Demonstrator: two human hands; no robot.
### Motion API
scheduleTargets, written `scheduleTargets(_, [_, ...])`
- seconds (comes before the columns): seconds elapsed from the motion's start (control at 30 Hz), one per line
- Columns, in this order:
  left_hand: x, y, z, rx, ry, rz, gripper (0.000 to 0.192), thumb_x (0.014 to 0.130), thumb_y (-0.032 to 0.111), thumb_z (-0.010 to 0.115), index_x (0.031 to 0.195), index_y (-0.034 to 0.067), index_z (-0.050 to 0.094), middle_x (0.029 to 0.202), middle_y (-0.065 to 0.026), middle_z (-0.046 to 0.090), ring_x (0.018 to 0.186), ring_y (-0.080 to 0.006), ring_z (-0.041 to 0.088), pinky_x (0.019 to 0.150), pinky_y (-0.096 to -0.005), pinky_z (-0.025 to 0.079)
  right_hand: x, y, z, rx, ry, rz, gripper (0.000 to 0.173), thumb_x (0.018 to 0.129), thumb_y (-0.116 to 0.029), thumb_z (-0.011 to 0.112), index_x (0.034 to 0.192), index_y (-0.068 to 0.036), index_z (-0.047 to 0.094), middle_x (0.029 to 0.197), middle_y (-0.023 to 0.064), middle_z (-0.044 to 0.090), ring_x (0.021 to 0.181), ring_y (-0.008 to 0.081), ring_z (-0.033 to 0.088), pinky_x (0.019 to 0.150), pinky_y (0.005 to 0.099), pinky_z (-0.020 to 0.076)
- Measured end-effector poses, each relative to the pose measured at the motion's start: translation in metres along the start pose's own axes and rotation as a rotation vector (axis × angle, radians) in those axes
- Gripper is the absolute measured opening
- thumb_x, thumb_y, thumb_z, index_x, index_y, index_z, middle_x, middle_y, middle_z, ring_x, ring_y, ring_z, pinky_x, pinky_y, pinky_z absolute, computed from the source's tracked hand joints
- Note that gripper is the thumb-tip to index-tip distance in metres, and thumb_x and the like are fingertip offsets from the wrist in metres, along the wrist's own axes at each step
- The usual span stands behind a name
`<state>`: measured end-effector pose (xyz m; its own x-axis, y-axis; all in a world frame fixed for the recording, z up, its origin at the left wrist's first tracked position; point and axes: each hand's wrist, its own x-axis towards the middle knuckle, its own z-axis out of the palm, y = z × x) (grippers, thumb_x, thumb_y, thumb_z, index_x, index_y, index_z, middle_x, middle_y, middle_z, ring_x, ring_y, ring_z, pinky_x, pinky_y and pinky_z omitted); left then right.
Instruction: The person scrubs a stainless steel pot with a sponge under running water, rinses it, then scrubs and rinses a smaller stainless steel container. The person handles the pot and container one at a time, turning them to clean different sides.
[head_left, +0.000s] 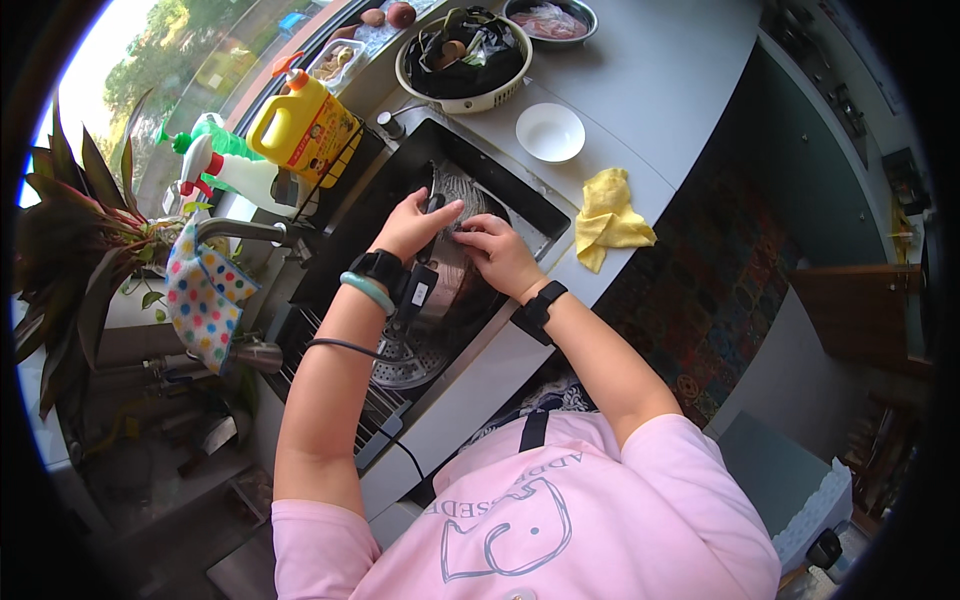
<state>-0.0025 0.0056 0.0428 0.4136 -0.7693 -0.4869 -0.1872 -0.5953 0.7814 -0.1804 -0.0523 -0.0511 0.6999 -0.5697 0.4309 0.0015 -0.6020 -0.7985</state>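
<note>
Both hands are over a black kitchen sink (510, 165). My left hand (415, 225), at a black handle or knob, has its thumb stretched toward the other hand. Close beside it, my right hand (495, 249) has its fingertips pinched together near a dark grey, ridged item (459, 187); whether they grip something is too small to tell. Under the hands sits a metal pot (444, 289), partly hidden by them. Below it in the sink lies a perforated metal steamer plate (412, 364). A white bowl (550, 133) and a crumpled yellow cloth (611, 217) rest on the counter to the right.
A faucet (247, 230) with a dotted cloth (206, 292) hangs at the left. Near the window stand a yellow pump bottle (304, 131) and a white spray bottle (247, 176). Beyond the sink are a cream basket (491, 100) holding a black bag and a metal bowl (592, 24).
</note>
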Motion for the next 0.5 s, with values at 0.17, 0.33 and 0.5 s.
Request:
scheduleTargets(0.17, [-0.055,-0.067,0.009,0.169,-0.066,0.347,0.069,0.095,0.024,0.069,0.15,0.002,0.036,0.128,-0.0254,0.062,0.119,-0.034,0.063,0.096,-0.0363,0.05,0.015,0.025,-0.008,-0.036,0.177,0.131,0.019,0.081,-0.003,0.07,0.099,-0.005,0.074,0.103,0.0118,0.066,0.094,0.0324,0.065,0.085,0.0385,0.0534])
scheduleTargets(0.33, [-0.057,-0.11,0.031,0.427,0.215,0.237,0.04,0.1,0.039,0.057,0.091,0.001,0.064,0.071,-0.0215,0.061,0.076,-0.0466,0.061,0.064,-0.0436,0.049,0.017,0.042,-0.003,0.027,0.253,0.272,0.017,0.079,-0.005,0.072,0.096,-0.004,0.072,0.098,0.0141,0.066,0.093,0.0335,0.064,0.082,0.0384,0.0531])
scheduleTargets(0.5, [-0.019,-0.101,0.024,0.249,0.47,0.248,0.06,0.1,0.053,0.054,0.076,-0.002,0.059,0.061,-0.0199,0.051,0.056,-0.037,0.043,0.056,-0.0417,0.043,0.001,0.022,0.013,0.215,0.238,0.292,0.012,0.075,-0.002,0.073,0.086,-0.004,0.071,0.091,0.0136,0.067,0.088,0.0333,0.065,0.079,0.0376,0.053])
